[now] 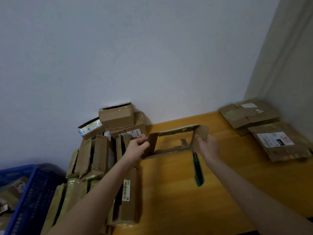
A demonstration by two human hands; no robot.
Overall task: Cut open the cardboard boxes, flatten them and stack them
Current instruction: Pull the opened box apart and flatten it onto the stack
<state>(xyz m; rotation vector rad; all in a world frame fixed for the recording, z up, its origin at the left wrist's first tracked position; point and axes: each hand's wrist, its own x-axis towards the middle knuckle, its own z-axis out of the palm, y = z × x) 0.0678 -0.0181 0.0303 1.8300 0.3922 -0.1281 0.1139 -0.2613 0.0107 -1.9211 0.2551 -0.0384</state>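
A cut-open cardboard box [176, 130] is held up over the yellow table [169, 192] as an open rectangular sleeve; I can see through it. My left hand [138, 145] grips its left wall and my right hand [205, 145] grips its right wall. A green utility knife [198, 172] lies on the table just below my right hand. Flattened boxes [249, 114] are stacked at the far right corner, with another flattened box [279, 143] bearing a white label in front of them.
A heap of unopened and taped boxes [116, 119] fills the left side of the table against the white wall [118, 48]. A blue plastic crate [25, 192] with more parcels stands at the lower left.
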